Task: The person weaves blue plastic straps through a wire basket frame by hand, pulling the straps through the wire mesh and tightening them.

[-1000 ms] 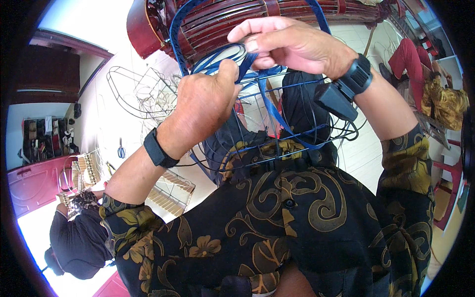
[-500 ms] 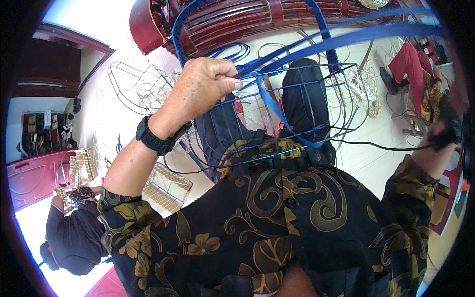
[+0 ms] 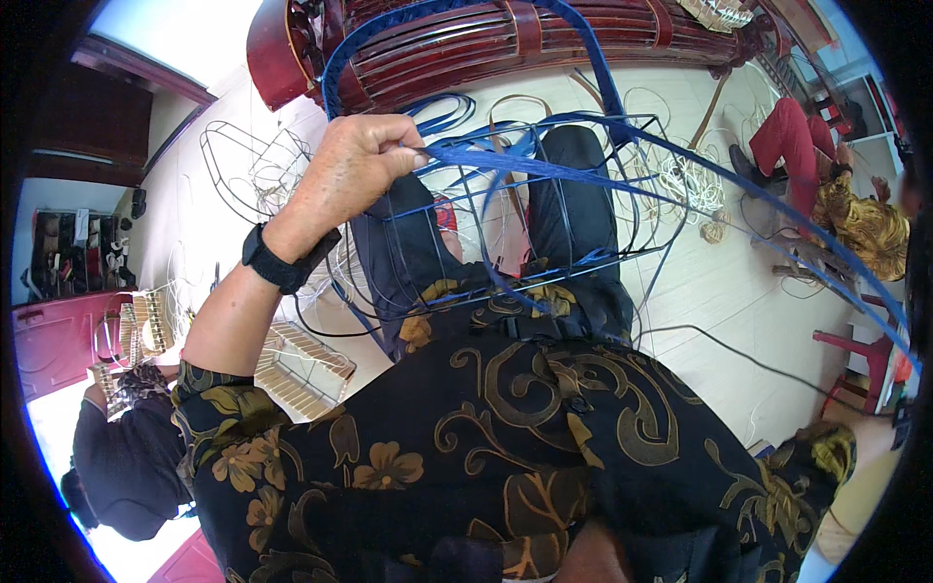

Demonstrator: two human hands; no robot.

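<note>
My left hand (image 3: 355, 160) is closed in a pinch on a flat blue strap (image 3: 520, 165) at the upper left of a black wire basket frame (image 3: 505, 288) over my lap. The strap and other blue lengths run from there toward the right rim of the picture. A tall blue wrapped handle (image 3: 607, 87) arches over the frame, and more blue strips lie looped behind it. Of my right arm, only the forearm and wrist (image 3: 880, 432) show at the lower right edge; that hand is out of view.
A red wooden bench (image 3: 457, 58) spans the top. Pale cord tangles (image 3: 690, 185) and wire shapes (image 3: 228, 165) lie on the tiled floor. A person in red trousers (image 3: 797, 146) sits at right; another in black (image 3: 126, 466) works at lower left beside slatted pieces (image 3: 306, 364).
My right hand has left the basket and swung out past the right edge, with blue straps now stretched that way. My left hand has shifted slightly left, still gripping the strap.
</note>
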